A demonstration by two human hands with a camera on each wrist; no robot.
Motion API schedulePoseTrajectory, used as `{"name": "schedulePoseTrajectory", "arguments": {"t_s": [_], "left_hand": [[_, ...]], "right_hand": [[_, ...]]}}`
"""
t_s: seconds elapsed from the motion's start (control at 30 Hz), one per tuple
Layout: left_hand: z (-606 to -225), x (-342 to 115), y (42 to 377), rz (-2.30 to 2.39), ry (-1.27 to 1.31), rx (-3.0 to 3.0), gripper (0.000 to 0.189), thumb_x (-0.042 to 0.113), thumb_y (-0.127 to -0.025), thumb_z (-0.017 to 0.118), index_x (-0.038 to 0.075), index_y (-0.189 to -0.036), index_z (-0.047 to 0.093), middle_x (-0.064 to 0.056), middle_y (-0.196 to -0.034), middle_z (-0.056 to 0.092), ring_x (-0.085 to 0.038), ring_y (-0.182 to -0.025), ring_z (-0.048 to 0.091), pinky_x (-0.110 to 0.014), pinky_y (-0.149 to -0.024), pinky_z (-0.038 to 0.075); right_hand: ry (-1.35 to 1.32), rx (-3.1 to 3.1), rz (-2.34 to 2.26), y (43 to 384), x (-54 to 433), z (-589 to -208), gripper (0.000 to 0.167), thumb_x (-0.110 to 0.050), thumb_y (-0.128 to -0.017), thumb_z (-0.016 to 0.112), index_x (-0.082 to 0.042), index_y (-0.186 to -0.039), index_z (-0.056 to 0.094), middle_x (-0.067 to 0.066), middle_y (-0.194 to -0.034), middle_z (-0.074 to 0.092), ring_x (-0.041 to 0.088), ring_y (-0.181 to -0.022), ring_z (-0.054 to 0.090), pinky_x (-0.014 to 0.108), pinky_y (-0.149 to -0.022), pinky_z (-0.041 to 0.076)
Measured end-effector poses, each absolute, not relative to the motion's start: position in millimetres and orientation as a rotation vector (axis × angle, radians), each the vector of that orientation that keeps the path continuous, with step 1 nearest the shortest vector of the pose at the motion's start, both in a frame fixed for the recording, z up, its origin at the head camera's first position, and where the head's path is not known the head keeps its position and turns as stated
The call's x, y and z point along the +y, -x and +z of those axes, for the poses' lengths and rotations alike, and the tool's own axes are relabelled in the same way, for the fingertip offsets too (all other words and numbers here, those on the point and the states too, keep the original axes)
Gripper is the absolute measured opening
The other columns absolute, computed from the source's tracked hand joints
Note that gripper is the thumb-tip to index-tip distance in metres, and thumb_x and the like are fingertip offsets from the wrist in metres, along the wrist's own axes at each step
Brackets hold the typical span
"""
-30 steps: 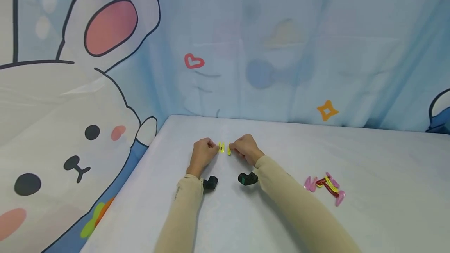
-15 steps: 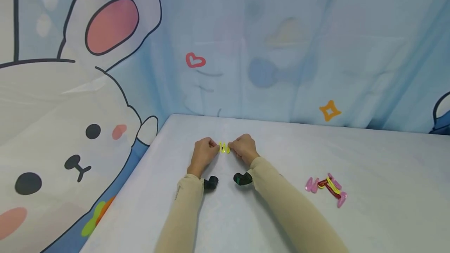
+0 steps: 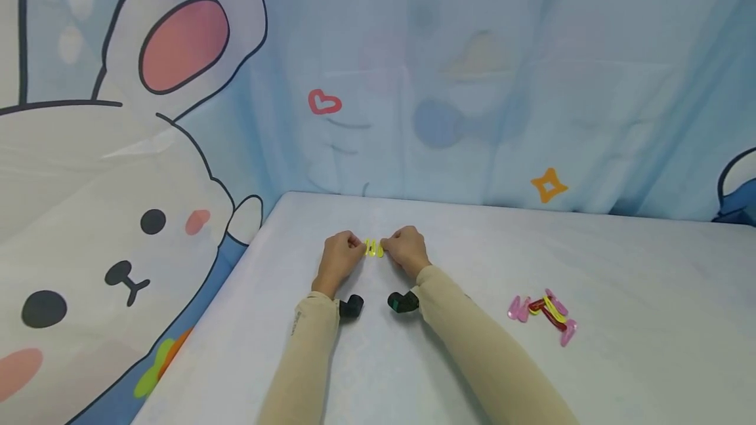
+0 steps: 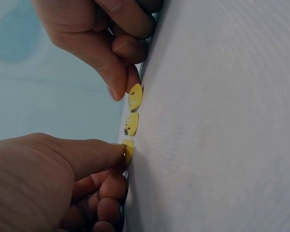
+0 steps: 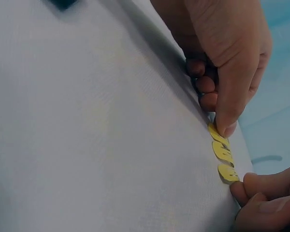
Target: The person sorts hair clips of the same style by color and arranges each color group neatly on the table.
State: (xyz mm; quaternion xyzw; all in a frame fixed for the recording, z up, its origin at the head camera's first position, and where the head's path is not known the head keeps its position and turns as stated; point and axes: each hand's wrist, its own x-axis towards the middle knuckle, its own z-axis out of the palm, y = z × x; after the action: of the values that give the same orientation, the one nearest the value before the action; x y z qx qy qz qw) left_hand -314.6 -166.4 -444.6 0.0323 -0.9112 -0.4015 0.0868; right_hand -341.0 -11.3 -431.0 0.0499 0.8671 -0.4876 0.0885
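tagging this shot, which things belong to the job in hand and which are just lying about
In the job:
left hand
right hand
three yellow clips, lined up between the hands

Apparently just lying about:
cluster of pink, red and yellow clips

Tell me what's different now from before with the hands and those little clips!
The person's right-hand grip slid the rightmost slim, rounded yellow hair clip left, closer to the matching middle yellow clip. Nothing was newly grabbed or let go. The left-hand grip and the pile of pink, red and yellow hair clips stayed put.
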Motion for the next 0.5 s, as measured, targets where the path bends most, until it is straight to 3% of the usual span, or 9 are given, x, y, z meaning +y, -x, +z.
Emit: {"name": "schedulePoseTrajectory", "arguments": {"t_s": [0.13, 0.33, 0.5], "left_hand": [[-447, -162, 314, -1.206, -0.093, -2.712, 0.012, 0.010, -0.099, 0.073, 0.003, -0.089, 0.068, -0.004, -0.080, 0.061, -0.018, -0.074, 0.054, -0.031, -0.068, 0.044], [-445, -160, 313, -1.223, -0.056, -2.703, 0.011, 0.009, -0.098, 0.072, 0.003, -0.089, 0.069, -0.005, -0.079, 0.062, -0.019, -0.073, 0.055, -0.031, -0.067, 0.044], [-442, -165, 310, -1.223, -0.076, -2.697, 0.011, 0.008, -0.099, 0.072, 0.003, -0.090, 0.070, -0.006, -0.080, 0.063, -0.019, -0.073, 0.055, -0.031, -0.067, 0.044]], "right_hand": [[-0.139, 2.562, -1.505, 336, -5, -432, 0.025, -0.017, -0.106, 0.063, 0.006, -0.108, 0.074, 0.000, -0.061, 0.052, 0.010, -0.049, 0.044, 0.025, -0.050, 0.038], [-0.050, 2.378, -1.697, 326, 16, -430, 0.030, -0.014, -0.109, 0.053, 0.004, -0.094, 0.073, 0.000, -0.068, 0.057, 0.007, -0.052, 0.046, 0.021, -0.050, 0.039], [0.044, 2.211, -1.793, 319, 37, -426, 0.028, -0.013, -0.108, 0.055, 0.008, -0.107, 0.072, 0.004, -0.077, 0.065, 0.008, -0.057, 0.055, 0.022, -0.053, 0.043]]}}
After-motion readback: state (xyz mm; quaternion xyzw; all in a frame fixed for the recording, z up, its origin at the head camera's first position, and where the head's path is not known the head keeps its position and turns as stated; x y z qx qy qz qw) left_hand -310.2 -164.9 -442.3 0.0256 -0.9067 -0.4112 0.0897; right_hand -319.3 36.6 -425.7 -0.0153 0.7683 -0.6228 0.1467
